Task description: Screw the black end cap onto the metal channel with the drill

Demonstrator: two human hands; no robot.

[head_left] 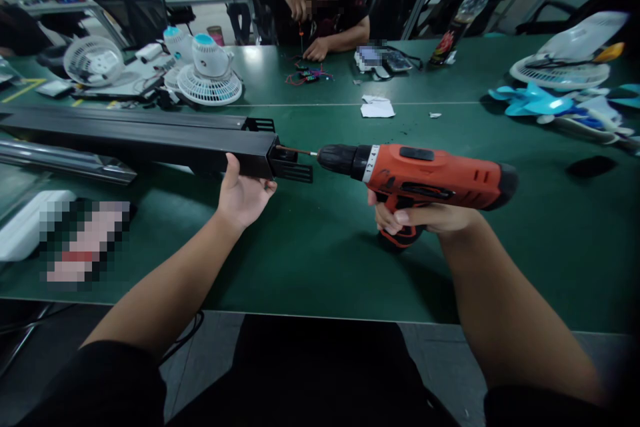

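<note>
My right hand point(415, 217) grips a red and black cordless drill point(440, 173) by its handle, fingers wrapped round near the trigger. From the drill's chuck a long thin bit point(297, 150) points left and reaches into the end of a long black rectangular housing point(200, 147). Whether the tip touches a screw inside is hidden. My left hand point(245, 197) holds that housing close to its end, thumb up along the near side and fingers underneath. Slotted black tabs point(295, 171) stick out of the housing's end, just below the bit.
Across the green table point(320, 247) a person point(320, 7) works with a screwdriver over a small wired board point(310, 73). White fan parts point(210, 77) stand at the back left, blue fan blades point(540, 100) at the right. A clear plastic piece point(75, 160) lies left, and a bottle point(457, 27) stands behind.
</note>
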